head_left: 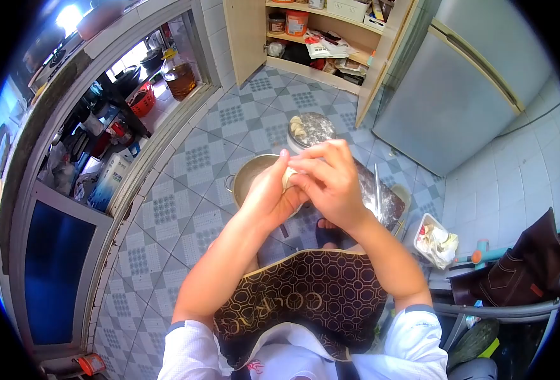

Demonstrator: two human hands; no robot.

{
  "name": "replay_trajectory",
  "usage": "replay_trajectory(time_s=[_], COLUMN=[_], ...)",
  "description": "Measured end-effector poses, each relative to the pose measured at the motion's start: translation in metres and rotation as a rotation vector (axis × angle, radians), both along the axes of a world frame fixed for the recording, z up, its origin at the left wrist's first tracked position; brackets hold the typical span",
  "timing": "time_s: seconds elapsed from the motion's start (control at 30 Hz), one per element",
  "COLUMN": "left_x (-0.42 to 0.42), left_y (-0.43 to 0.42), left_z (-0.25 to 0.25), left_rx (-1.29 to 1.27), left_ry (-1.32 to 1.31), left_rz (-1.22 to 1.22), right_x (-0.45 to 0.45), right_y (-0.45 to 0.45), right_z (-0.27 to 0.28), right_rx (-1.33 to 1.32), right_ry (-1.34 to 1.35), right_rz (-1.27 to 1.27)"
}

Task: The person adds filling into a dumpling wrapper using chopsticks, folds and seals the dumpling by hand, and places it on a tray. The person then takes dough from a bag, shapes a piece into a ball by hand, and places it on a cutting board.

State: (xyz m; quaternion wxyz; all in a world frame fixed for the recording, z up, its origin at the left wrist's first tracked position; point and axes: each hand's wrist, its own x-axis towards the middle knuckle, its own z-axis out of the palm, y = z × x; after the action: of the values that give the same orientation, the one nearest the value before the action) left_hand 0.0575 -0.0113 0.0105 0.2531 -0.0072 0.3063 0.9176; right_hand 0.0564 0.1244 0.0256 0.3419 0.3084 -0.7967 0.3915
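A pale dumpling (pixel 287 178) is held between my two hands, partly hidden by the fingers. My left hand (pixel 270 192) cups it from the left, thumb up against its edge. From the right, my right hand (pixel 332 180) pinches the dough with bent fingers. Below them stands a round metal pot (pixel 247 176) with a side handle, its contents mostly covered by my hands. Just beyond is a round floured tray (pixel 318 128) with several shaped dumplings (pixel 297 126) at its left side. A floured dark board (pixel 391 206) lies beneath my right forearm.
A white bin (pixel 429 237) with waste stands right of the board. The grey fridge (pixel 451 95) and an open cupboard (pixel 315 38) are at the back. On the left, a shelf unit holds an oil jug (pixel 180 79) and a red basket (pixel 141 100). Tiled floor (pixel 166 209) surrounds the pot.
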Motion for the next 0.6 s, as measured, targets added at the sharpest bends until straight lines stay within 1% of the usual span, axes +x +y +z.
replay_trajectory(time_s=[0.07,0.13,0.17,0.23,0.3,0.33,0.37,0.4,0.47,0.5,0.53,0.57,0.6], left_x=[0.002,0.002,0.000,-0.002,-0.003,-0.001,0.001,0.002,-0.003,-0.003,-0.006,-0.010,-0.011], left_y=[0.002,0.002,0.000,-0.001,0.001,0.003,0.004,0.004,0.001,0.000,-0.004,-0.010,-0.011], left_z=[0.003,0.002,-0.003,-0.009,-0.007,-0.001,0.007,0.014,0.012,0.010,0.000,-0.013,-0.013], left_rx=[0.028,0.057,0.091,0.124,0.144,0.144,0.068,-0.008,0.005,0.018,0.018,0.126,0.233], left_ry=[-0.025,-0.050,-0.022,0.005,-0.014,-0.013,-0.062,-0.112,-0.129,-0.149,-0.154,-0.107,-0.058], left_rz=[-0.005,-0.004,-0.037,-0.071,-0.030,-0.033,-0.002,0.031,0.011,-0.014,-0.018,-0.118,-0.218], right_x=[-0.008,-0.007,-0.007,-0.008,-0.007,-0.004,-0.002,-0.001,0.000,-0.001,-0.003,-0.004,-0.003], right_y=[0.003,0.002,0.001,0.000,-0.001,-0.002,-0.002,0.002,0.015,0.018,0.020,0.022,0.023], right_z=[-0.005,-0.005,-0.005,-0.008,-0.005,0.001,0.006,0.009,0.012,0.012,0.012,0.012,0.012], right_rx=[0.059,0.073,0.089,0.091,0.092,0.070,0.046,0.045,0.171,0.172,0.294,0.414,0.413], right_ry=[0.118,0.144,0.170,0.178,0.188,0.129,0.071,0.074,-0.042,-0.047,-0.047,-0.045,-0.047], right_rz=[0.079,0.083,0.089,0.100,0.107,0.070,0.035,0.035,0.037,0.037,0.018,-0.004,-0.009])
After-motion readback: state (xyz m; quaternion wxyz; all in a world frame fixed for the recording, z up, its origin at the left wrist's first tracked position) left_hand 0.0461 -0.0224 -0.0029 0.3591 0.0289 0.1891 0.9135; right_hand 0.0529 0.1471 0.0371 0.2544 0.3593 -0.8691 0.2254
